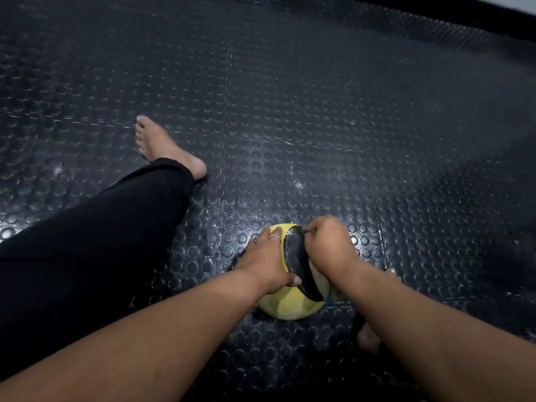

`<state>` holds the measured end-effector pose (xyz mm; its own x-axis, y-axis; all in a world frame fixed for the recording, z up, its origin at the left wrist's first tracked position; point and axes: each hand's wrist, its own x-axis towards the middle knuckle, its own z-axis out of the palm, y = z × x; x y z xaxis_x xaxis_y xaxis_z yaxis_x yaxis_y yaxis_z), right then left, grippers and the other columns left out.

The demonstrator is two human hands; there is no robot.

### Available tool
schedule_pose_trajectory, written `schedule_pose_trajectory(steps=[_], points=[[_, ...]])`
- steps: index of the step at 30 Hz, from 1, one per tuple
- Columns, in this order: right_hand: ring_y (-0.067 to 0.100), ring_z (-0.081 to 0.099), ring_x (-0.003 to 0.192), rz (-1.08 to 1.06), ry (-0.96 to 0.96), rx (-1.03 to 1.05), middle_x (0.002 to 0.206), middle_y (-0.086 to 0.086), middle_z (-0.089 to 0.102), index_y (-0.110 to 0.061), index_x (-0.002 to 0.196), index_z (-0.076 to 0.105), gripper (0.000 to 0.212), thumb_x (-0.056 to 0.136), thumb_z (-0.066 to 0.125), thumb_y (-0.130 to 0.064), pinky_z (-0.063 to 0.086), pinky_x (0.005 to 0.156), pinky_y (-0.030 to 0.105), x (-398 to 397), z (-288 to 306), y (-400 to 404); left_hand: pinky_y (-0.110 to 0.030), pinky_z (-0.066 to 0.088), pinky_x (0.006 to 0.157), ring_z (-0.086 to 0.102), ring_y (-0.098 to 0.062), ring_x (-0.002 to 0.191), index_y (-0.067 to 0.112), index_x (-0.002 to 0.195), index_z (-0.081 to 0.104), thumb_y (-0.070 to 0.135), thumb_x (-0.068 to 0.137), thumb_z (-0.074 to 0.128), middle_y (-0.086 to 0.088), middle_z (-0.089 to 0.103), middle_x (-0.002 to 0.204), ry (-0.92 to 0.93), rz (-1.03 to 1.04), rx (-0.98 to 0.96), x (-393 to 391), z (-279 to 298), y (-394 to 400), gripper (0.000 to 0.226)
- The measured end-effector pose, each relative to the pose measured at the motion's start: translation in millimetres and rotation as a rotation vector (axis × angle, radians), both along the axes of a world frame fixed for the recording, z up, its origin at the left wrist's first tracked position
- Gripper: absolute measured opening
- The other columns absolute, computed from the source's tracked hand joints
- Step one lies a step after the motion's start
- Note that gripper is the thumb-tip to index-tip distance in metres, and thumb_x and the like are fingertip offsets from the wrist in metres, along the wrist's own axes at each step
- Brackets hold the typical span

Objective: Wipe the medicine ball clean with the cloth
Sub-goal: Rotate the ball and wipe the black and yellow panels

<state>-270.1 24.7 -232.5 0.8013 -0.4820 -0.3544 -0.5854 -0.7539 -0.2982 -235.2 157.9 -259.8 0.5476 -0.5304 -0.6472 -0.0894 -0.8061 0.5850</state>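
The medicine ball point(291, 307) sits on the studded floor point(319, 126) between both hands, the left hand point(265, 261) spread flat steadying its side while the right hand point(329, 246) grips a bunched cloth point(317, 275) on top, so wiping seems underway and next calls for turning the ball.

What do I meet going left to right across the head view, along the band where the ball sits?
Black trouser leg → left hand resting on the medicine ball → black band of the ball → right hand gripping the cloth → bare studded floor mat.
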Motion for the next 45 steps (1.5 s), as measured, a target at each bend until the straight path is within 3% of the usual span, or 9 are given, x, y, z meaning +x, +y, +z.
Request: schedule_pose_trajectory(steps=[4,11,16,19,25,31,35,40,45], points=[[0.021,0.051,0.084,0.081,-0.096,0.023,0.09,0.003,0.048,-0.006,0.092,0.066,0.016,0.088,0.05,-0.008,0.039,0.074,0.026,-17.5,8.7,11.9,-0.047,0.02,0.12,0.008,-0.027,0.15,0.022,0.157,0.006,0.04,0.067,0.087,0.004,-0.002,0.164,-0.009,0.002,0.011,-2.0,-0.6,0.0,0.122],[0.027,0.059,0.091,-0.032,-0.024,0.04,0.099,0.012,0.063,-0.01,0.093,0.068,0.019,0.087,0.05,-0.011,0.043,0.078,0.026,5.4,-8.7,-6.7,-0.046,0.016,0.122,0.003,-0.028,0.151,0.023,0.157,0.002,0.04,0.07,0.085,0.005,-0.005,0.164,-0.01,-0.024,-0.004,-5.5,1.6,0.3,0.121],[0.02,0.055,0.089,0.124,-0.117,0.076,0.097,0.006,0.055,-0.01,0.095,0.069,0.017,0.087,0.054,-0.009,0.038,0.077,0.024,-28.9,11.4,20.6,-0.043,0.022,0.12,0.011,-0.024,0.15,0.02,0.156,0.009,0.041,0.067,0.087,0.003,0.002,0.164,-0.024,-0.001,-0.016,-0.8,-2.8,1.2,0.121],[0.021,0.056,0.089,0.256,-0.101,0.127,0.095,0.004,0.056,-0.014,0.093,0.072,0.018,0.084,0.058,-0.006,0.044,0.078,0.028,-40.4,14.7,17.7,-0.042,0.022,0.12,0.01,-0.024,0.15,0.02,0.157,0.007,0.043,0.067,0.086,0.002,0.001,0.164,-0.021,-0.032,-0.01,1.6,-3.3,-2.0,0.122],[0.023,0.056,0.095,0.155,-0.118,0.053,0.099,0.005,0.059,-0.016,0.098,0.071,0.02,0.086,0.057,-0.008,0.044,0.083,0.029,-7.4,0.8,1.2,-0.042,0.021,0.12,0.012,-0.026,0.15,0.019,0.157,0.007,0.044,0.066,0.087,0.0,0.001,0.164,-0.025,-0.06,0.0,6.2,-1.4,1.1,0.124],[0.024,0.056,0.093,0.371,-0.128,0.059,0.094,0.004,0.061,-0.012,0.093,0.071,0.017,0.083,0.059,-0.007,0.043,0.082,0.029,-33.1,4.1,-3.7,-0.028,0.032,0.109,0.036,-0.02,0.139,0.021,0.152,0.026,0.039,0.068,0.087,0.003,0.031,0.154,0.008,0.009,-0.05,16.2,6.7,2.6,0.105],[0.027,0.059,0.077,0.454,-0.187,0.041,0.081,0.004,0.06,-0.011,0.08,0.069,0.012,0.073,0.059,-0.01,0.041,0.071,0.027,-44.2,1.1,3.1,-0.028,0.032,0.108,0.036,-0.02,0.139,0.022,0.15,0.029,0.039,0.068,0.087,0.003,0.03,0.154,-0.023,-0.025,-0.038,13.8,11.9,0.3,0.102],[0.029,0.057,0.07,0.462,-0.268,0.032,0.073,0.006,0.059,-0.011,0.071,0.067,0.013,0.066,0.059,-0.003,0.038,0.067,0.026,-13.6,-4.6,17.7,-0.035,0.05,0.093,0.061,-0.023,0.11,0.03,0.127,0.049,0.042,0.056,0.09,0.004,0.062,0.118,0.023,0.084,-0.02,22.5,4.0,3.0,0.084],[0.03,0.053,0.091,0.374,-0.139,0.016,0.09,0.011,0.06,-0.008,0.091,0.069,0.02,0.083,0.051,-0.003,0.043,0.077,0.031,15.7,2.7,20.6,-0.032,0.052,0.081,0.062,-0.017,0.093,0.032,0.11,0.052,0.035,0.058,0.089,0.011,0.062,0.098,-0.031,0.103,-0.052,13.9,5.0,-2.4,0.064]])
